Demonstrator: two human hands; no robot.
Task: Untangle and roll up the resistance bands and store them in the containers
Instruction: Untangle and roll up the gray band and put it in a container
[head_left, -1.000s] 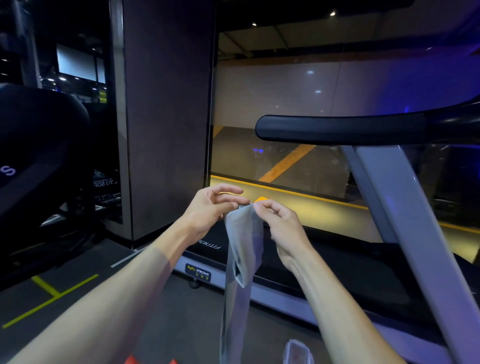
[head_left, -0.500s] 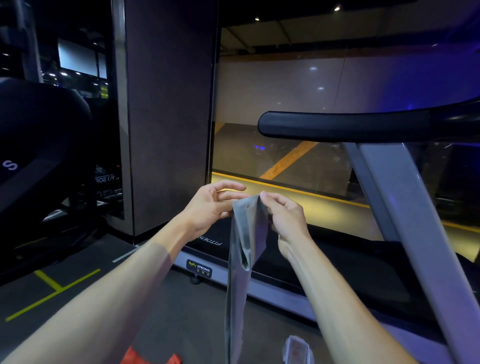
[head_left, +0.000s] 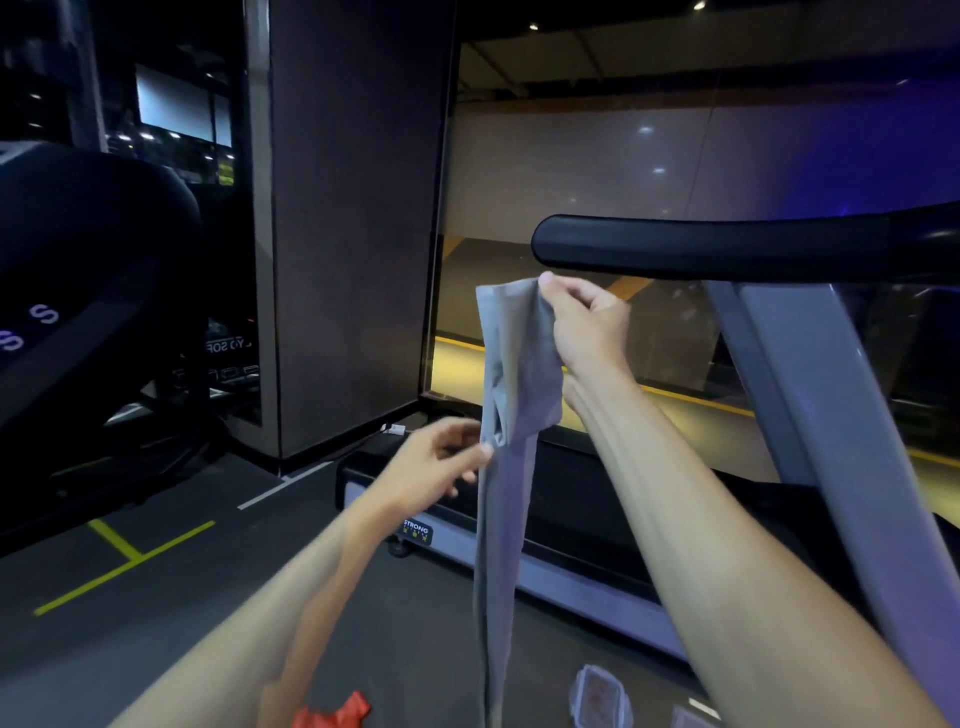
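Grey resistance band (head_left: 506, 467) hangs limp and light; right hand (head_left: 587, 327) pinches its top, left hand (head_left: 436, 467) seemingly pinches the edge lower down.

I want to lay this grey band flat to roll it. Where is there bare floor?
Bare dark floor lies left of the hanging grey band, between the yellow floor lines and the treadmill base. It is crowded near the bottom edge: a red band and a clear container lie there.

Dim gym, blue-violet glow at right, ceiling spotlights glaring, edges bowed, motion-blurred.
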